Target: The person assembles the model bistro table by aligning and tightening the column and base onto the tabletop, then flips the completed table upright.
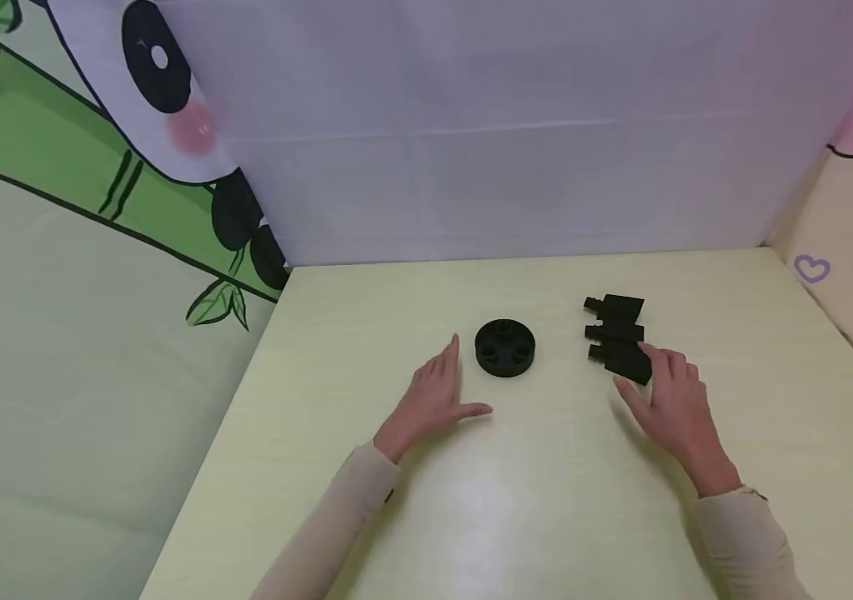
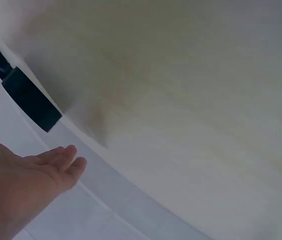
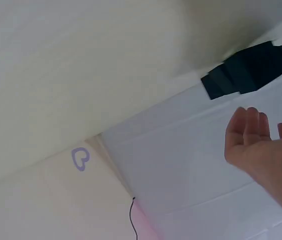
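Observation:
A black round disc with several round recesses lies on the table in the head view. To its left is my left hand, its index finger straight and thumb spread wide. In the left wrist view the disc shows edge-on above the left fingers. Three black blocks, each with a short narrow stub on its left end, lie in a row at the right: a far block, a middle block and a near block. My right hand is at the near block, fingertips right at its corner, thumb apart from the fingers.
The pale table meets a white wall panel at its far edge. A cartoon-printed cloth hangs at the left. On the right stands a cream panel with a purple heart.

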The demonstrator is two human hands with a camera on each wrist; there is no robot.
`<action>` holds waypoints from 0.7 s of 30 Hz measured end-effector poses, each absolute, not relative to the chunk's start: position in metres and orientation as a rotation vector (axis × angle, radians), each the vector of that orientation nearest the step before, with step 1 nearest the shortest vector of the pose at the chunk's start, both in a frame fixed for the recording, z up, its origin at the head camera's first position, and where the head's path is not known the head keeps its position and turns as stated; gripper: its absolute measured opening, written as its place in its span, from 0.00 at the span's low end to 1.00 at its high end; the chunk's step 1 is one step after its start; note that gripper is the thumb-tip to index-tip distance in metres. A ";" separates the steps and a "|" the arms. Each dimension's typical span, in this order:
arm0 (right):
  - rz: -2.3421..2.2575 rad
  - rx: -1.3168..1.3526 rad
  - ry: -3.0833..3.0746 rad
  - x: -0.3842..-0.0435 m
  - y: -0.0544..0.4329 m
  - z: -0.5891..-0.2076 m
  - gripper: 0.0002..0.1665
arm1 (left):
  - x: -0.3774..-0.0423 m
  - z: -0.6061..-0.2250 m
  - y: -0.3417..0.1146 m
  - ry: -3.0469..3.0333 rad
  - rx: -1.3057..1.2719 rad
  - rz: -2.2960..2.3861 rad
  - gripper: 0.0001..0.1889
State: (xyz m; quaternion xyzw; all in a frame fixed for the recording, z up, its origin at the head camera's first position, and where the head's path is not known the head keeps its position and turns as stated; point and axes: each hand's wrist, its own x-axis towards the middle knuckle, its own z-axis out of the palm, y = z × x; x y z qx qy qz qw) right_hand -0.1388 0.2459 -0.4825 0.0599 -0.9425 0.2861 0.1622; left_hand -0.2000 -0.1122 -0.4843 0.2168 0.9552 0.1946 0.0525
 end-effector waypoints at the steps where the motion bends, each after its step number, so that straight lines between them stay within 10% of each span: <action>1: 0.834 0.145 -2.711 -0.144 0.251 -0.483 0.38 | -0.210 -0.485 -0.111 2.881 0.655 0.644 0.68; 21: 0.927 0.063 -2.979 -0.170 0.276 -0.490 0.37 | -0.271 -0.494 -0.094 2.723 0.624 0.864 0.56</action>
